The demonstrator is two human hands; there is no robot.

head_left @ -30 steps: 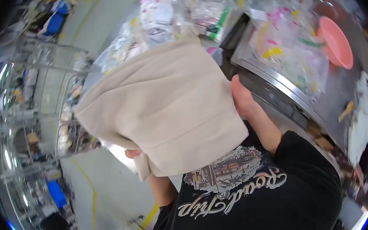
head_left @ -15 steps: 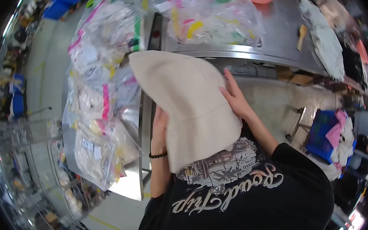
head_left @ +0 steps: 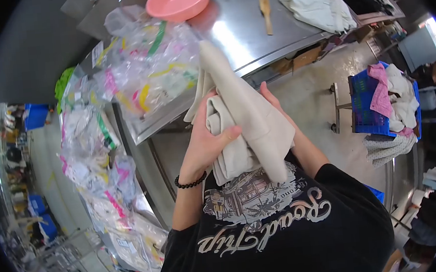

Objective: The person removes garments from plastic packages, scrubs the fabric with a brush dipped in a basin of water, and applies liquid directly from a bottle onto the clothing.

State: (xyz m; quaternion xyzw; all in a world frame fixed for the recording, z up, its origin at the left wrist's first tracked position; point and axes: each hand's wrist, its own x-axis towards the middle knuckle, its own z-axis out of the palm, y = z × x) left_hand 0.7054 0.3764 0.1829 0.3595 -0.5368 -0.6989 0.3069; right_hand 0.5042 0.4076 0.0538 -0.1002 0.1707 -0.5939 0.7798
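A thick bundle of folded beige cloth (head_left: 250,115) is held up in front of my chest, several layers showing along its left side. My left hand (head_left: 206,137), with a black bead bracelet on the wrist, grips that left side, the thumb lying across the folds. On the other side, my right hand (head_left: 272,100) holds the cloth from behind. Fingertips show past its edge, and the rest of that hand is hidden. A tall flap of the cloth points up toward the table. Which garment or article it is, I cannot tell.
Clear plastic bags with coloured tape (head_left: 160,68) lie on the steel table (head_left: 241,46) and along the left bench. A pink basin (head_left: 180,2), a wooden brush (head_left: 266,15) and pale cloth (head_left: 315,3) are at the back. A blue crate (head_left: 360,100) with fabrics stands right.
My view has turned to the right. The beige cloth, smooth and broad before, now shows its folded layers, and my left hand has come round onto them.
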